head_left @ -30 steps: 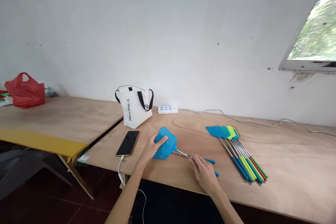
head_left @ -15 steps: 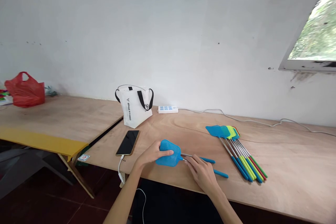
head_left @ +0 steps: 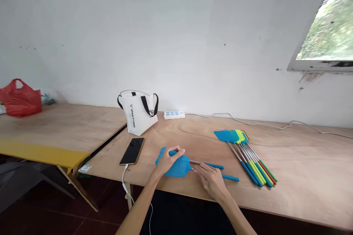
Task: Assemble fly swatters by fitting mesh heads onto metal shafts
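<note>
A blue fly swatter lies low over the table near its front edge, its mesh head (head_left: 179, 167) to the left. My left hand (head_left: 167, 161) is on that head, thumb on the mesh side and fingers at the far edge, partly hidden. My right hand (head_left: 211, 180) closes around the metal shaft just beside the head, covering most of it. The blue handle (head_left: 230, 178) sticks out to the right of this hand. Behind it lies a second blue swatter, with its handle (head_left: 215, 166) and part of its head (head_left: 160, 155) showing.
Several fly swatters (head_left: 249, 161) in blue, yellow-green, red and green lie fanned on the right. A phone (head_left: 132, 151) with a charging cable, a white bag (head_left: 139, 115) and a power strip (head_left: 174, 114) sit to the left and back. A red plastic bag (head_left: 22, 99) rests on the other table.
My left hand has shifted further over the swatter head, and the head now sits flatter. More of the second head shows at the left. My right hand stays on the shaft.
</note>
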`<action>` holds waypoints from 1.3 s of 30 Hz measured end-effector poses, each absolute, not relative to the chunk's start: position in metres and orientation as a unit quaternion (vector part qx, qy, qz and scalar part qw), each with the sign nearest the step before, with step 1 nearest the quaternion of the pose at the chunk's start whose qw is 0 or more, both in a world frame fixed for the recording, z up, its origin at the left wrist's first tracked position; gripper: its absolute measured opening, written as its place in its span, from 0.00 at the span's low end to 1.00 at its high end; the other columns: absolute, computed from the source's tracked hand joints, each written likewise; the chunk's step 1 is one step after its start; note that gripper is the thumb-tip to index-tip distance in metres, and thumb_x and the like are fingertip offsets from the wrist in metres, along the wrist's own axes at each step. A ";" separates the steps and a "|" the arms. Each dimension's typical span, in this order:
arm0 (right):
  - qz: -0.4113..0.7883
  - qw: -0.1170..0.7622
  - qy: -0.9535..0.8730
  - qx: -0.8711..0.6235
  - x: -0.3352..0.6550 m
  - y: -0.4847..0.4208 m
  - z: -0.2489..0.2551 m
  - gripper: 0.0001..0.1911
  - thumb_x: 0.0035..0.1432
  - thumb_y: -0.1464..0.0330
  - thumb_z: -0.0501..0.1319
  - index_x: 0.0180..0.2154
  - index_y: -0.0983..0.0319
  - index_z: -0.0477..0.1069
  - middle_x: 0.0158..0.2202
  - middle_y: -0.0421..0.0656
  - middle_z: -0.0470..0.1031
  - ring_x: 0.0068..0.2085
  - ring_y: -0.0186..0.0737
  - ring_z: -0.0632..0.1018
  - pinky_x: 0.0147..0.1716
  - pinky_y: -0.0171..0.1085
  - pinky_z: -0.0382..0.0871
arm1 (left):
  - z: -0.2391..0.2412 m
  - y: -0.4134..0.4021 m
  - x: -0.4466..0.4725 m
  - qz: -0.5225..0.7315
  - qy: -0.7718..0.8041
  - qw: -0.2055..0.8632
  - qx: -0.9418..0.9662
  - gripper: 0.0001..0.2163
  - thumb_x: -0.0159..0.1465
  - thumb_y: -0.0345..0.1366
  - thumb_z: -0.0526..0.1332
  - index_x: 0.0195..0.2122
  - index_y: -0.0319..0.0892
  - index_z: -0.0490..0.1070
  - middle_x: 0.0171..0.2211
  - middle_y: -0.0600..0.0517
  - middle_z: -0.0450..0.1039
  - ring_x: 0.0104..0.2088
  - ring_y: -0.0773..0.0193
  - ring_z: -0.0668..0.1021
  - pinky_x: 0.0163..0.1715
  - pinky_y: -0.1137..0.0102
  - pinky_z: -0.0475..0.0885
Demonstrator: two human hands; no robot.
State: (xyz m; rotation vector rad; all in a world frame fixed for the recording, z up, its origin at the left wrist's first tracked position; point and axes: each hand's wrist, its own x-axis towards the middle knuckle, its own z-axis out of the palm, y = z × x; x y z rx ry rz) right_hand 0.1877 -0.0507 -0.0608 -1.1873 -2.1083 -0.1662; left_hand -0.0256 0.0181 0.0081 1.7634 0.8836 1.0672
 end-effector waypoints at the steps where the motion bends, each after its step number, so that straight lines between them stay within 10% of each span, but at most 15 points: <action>1: -0.059 0.353 -0.814 -0.457 0.188 -0.051 -0.061 0.19 0.73 0.70 0.48 0.48 0.56 0.77 0.36 0.43 0.80 0.36 0.37 0.81 0.31 0.32 0.67 | 0.008 0.017 -0.024 0.433 0.351 0.423 0.715 0.21 0.65 0.50 0.61 0.21 0.42 0.61 0.22 0.57 0.58 0.26 0.67 0.64 0.32 0.71 0.63; 28: -0.107 0.341 -0.783 -0.509 0.178 -0.049 -0.063 0.15 0.74 0.63 0.51 0.48 0.57 0.75 0.40 0.43 0.81 0.40 0.40 0.80 0.37 0.35 0.66 | 0.005 0.045 -0.077 0.412 0.467 0.394 0.676 0.21 0.58 0.57 0.66 0.24 0.42 0.70 0.24 0.56 0.66 0.27 0.64 0.70 0.30 0.72 0.65; 39: -0.184 0.293 -0.749 -0.566 0.182 -0.045 -0.075 0.15 0.73 0.64 0.51 0.41 0.56 0.76 0.38 0.44 0.76 0.41 0.45 0.75 0.43 0.43 0.61 | -0.027 0.065 -0.083 0.373 0.477 0.301 0.737 0.14 0.57 0.49 0.67 0.35 0.44 0.76 0.37 0.48 0.79 0.43 0.52 0.79 0.46 0.64 0.72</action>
